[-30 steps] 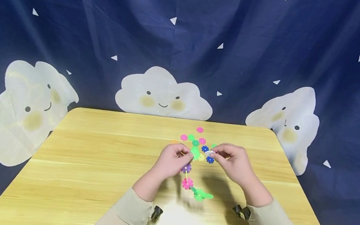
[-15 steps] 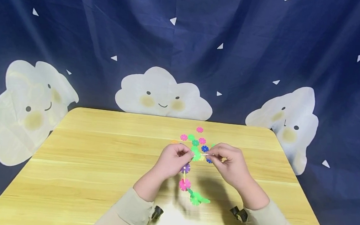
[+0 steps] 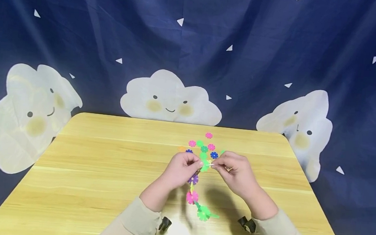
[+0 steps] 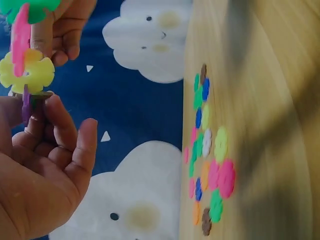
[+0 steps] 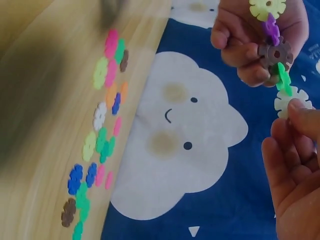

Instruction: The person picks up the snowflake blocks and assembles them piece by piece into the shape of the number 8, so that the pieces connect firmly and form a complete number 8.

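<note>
A chain of slotted plastic snowflake discs hangs above the table from my left hand (image 3: 181, 169), which pinches it near a brown disc (image 5: 269, 53). Below the fingers come a purple disc (image 3: 193, 179), a yellow disc (image 4: 44, 75), a pink disc (image 3: 192, 197) and green discs (image 3: 203, 213). Beyond the brown one is a bright green disc (image 5: 284, 80). My right hand (image 3: 238, 174) pinches a white disc (image 5: 291, 100) between thumb and finger. Its edge meets the bright green disc; how deep the slots engage, I cannot tell.
Loose snowflake discs lie scattered on the wooden table (image 3: 101, 184) beyond the hands, among them a pink disc (image 3: 208, 135), a blue disc (image 3: 214, 155) and an orange disc (image 3: 182, 148). A dark blue cloud-print curtain (image 3: 193, 51) hangs behind the table's far edge.
My right hand has moved left, bringing the white disc from apart to the green disc at the chain's upper end. The chain's hanging end has swung slightly left and lower. My left hand barely moved.
</note>
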`<act>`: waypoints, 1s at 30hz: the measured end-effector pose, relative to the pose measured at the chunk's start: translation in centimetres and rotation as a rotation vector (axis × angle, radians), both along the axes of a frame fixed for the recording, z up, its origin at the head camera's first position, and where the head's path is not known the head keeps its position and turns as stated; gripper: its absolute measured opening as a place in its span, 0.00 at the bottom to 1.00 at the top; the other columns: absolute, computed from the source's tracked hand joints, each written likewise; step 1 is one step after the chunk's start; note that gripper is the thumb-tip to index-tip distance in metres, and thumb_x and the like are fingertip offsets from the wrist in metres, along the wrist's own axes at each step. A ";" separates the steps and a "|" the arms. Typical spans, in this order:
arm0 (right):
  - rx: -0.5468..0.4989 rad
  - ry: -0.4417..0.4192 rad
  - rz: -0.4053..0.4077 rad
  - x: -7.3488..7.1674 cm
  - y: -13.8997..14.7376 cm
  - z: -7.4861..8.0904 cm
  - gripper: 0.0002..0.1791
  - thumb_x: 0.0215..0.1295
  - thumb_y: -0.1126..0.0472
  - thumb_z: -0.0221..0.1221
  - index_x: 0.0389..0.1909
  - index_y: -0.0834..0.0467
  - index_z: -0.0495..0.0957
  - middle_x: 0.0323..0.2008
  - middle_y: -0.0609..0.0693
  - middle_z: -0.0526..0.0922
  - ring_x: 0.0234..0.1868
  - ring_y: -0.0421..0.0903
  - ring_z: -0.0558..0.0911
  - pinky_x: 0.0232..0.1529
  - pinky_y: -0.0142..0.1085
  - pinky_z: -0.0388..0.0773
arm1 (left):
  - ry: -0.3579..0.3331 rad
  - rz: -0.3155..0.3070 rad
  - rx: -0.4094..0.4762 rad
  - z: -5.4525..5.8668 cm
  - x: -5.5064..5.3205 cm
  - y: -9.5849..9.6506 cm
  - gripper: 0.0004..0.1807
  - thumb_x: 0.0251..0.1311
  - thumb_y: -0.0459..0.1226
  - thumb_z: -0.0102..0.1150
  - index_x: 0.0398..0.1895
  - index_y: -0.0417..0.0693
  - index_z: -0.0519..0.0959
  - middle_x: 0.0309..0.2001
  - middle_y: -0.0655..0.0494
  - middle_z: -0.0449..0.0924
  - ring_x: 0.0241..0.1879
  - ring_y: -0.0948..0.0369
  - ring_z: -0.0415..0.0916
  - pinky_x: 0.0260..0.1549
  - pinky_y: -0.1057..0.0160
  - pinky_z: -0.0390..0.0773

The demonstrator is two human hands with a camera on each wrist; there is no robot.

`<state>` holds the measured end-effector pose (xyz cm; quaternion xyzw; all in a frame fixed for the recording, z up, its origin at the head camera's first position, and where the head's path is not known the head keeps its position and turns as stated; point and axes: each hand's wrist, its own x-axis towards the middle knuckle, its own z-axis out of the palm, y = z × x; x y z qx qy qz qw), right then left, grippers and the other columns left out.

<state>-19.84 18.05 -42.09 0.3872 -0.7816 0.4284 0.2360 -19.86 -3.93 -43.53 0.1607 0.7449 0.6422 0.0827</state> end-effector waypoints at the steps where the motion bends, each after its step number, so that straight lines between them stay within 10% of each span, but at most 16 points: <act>1: 0.010 -0.004 0.003 0.0 0.0 0.0 0.14 0.53 0.82 0.72 0.31 0.60 0.88 0.28 0.46 0.84 0.26 0.40 0.77 0.25 0.27 0.74 | -0.003 -0.004 -0.006 0.0 0.0 -0.1 0.09 0.74 0.30 0.60 0.35 0.33 0.83 0.22 0.56 0.78 0.18 0.65 0.74 0.18 0.70 0.75; 11: 0.010 -0.013 0.042 -0.5 0.7 -0.2 0.17 0.51 0.83 0.73 0.34 0.58 0.88 0.31 0.49 0.87 0.28 0.42 0.82 0.30 0.27 0.80 | 0.110 -0.106 -0.075 -0.1 -0.6 -0.3 0.09 0.72 0.32 0.64 0.49 0.38 0.88 0.32 0.54 0.83 0.29 0.64 0.75 0.31 0.67 0.78; 20: 0.311 -0.489 -0.527 -3.6 4.6 -3.3 0.08 0.67 0.66 0.70 0.44 0.65 0.88 0.37 0.56 0.89 0.34 0.49 0.85 0.36 0.44 0.84 | 0.110 0.022 -0.048 -0.2 -0.7 -1.1 0.05 0.71 0.29 0.64 0.45 0.39 0.87 0.37 0.53 0.87 0.37 0.60 0.83 0.41 0.63 0.85; 30: 0.670 -0.719 -0.598 -6.2 4.9 -7.1 0.10 0.70 0.54 0.70 0.42 0.58 0.90 0.40 0.52 0.90 0.44 0.57 0.87 0.51 0.56 0.82 | 0.100 0.046 0.007 -0.4 -1.0 -1.2 0.05 0.71 0.27 0.62 0.44 0.35 0.86 0.35 0.50 0.88 0.35 0.59 0.84 0.43 0.53 0.88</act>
